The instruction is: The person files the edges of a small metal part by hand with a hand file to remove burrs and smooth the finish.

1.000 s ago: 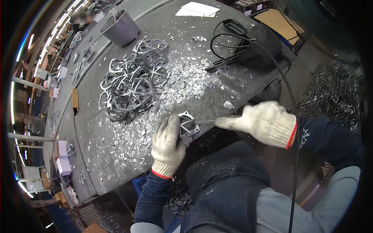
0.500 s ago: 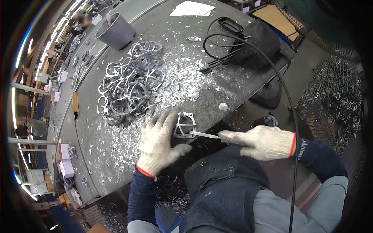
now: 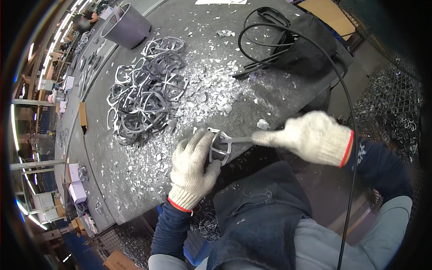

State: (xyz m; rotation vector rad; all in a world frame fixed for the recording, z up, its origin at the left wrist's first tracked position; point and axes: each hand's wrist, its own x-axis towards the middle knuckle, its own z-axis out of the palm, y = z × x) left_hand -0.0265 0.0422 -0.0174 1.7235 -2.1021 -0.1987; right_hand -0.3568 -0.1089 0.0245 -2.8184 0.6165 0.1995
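My left hand (image 3: 191,168), in a white knit glove with a red cuff, grips a small silver metal ring-shaped casting (image 3: 228,150) with inner spokes. The fingers lie over its left side, and the thumb is near its lower edge. The casting is tilted up at the table's near edge. In my right hand (image 3: 310,138), gloved alike, is a narrow flat metal file (image 3: 240,140). My forefinger stretches along the file, whose tip meets the casting's upper right part. The file's handle is hidden inside the fist.
A heap of similar castings (image 3: 148,99) lies on the dark table (image 3: 135,198), beside scattered metal flakes (image 3: 211,90). A grey bucket (image 3: 130,29) stands far left. Behind my right hand are a black bag (image 3: 306,51) and a hanging cable (image 3: 350,189). Wire-mesh bins (image 3: 396,112) stand right.
The casting has gone from lying flat to tilted, with my left hand now wrapped on it. My right hand and the file have moved up, from the casting's lower edge to its upper right.
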